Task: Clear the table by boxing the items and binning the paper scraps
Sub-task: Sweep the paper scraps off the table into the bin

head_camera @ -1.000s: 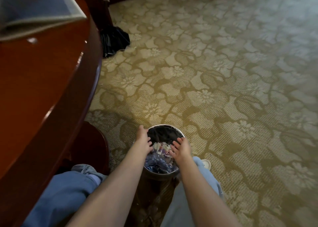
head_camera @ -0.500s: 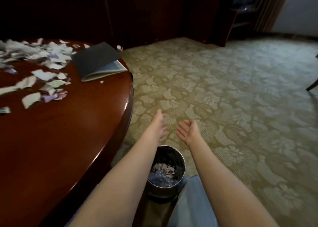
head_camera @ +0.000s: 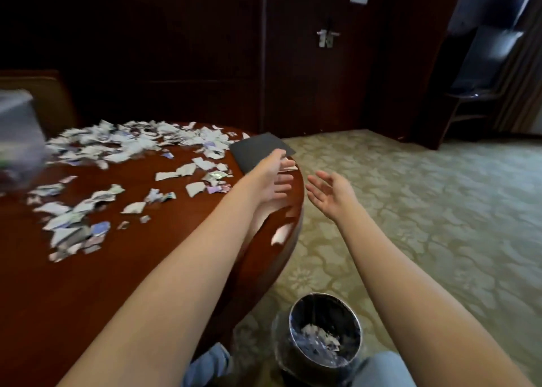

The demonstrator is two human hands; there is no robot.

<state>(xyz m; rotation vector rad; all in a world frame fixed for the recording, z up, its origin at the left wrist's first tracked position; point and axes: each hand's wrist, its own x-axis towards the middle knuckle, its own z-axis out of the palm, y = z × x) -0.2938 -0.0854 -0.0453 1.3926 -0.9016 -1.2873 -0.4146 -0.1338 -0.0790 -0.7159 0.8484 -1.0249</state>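
Round red-brown wooden table (head_camera: 132, 284): I see torn white paper scraps (head_camera: 123, 143) far left; left hand (head_camera: 271, 178), right hand (head_camera: 331, 194) both empty, unclenched.

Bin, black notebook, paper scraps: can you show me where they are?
bin (head_camera: 322, 309): head view, dark inner wall.
black notebook (head_camera: 259, 151): head view, middle of the cover.
paper scraps (head_camera: 117, 144): head view, middle of the big pile.

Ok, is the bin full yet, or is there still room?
Not full, room left. The paper scraps lie low in the bin, and its dark inner wall shows bare above them up to the rim.
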